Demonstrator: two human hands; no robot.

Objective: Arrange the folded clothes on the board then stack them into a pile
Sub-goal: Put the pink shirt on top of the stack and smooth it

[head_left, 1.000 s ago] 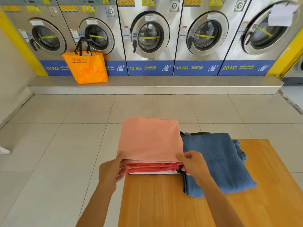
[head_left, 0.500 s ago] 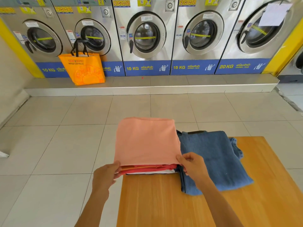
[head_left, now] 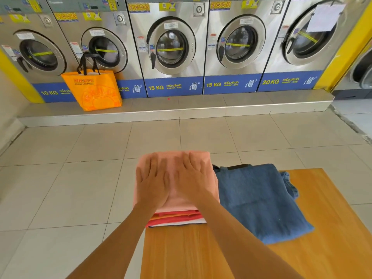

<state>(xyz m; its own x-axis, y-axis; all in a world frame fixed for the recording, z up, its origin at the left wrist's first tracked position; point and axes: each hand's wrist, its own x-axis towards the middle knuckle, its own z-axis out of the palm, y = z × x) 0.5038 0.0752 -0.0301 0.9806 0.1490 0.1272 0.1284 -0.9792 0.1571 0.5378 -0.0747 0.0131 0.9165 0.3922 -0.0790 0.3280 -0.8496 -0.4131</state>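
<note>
Head view: peach-topped pile squared, red layers beneath, on board

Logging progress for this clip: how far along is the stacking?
Done: a pile of folded clothes sits at the wooden board's far left corner, peach garment on top. In hand: the left hand and right hand press flat on that top piece. Left: the folded jeans lie beside the pile, not yet stacked.
</note>
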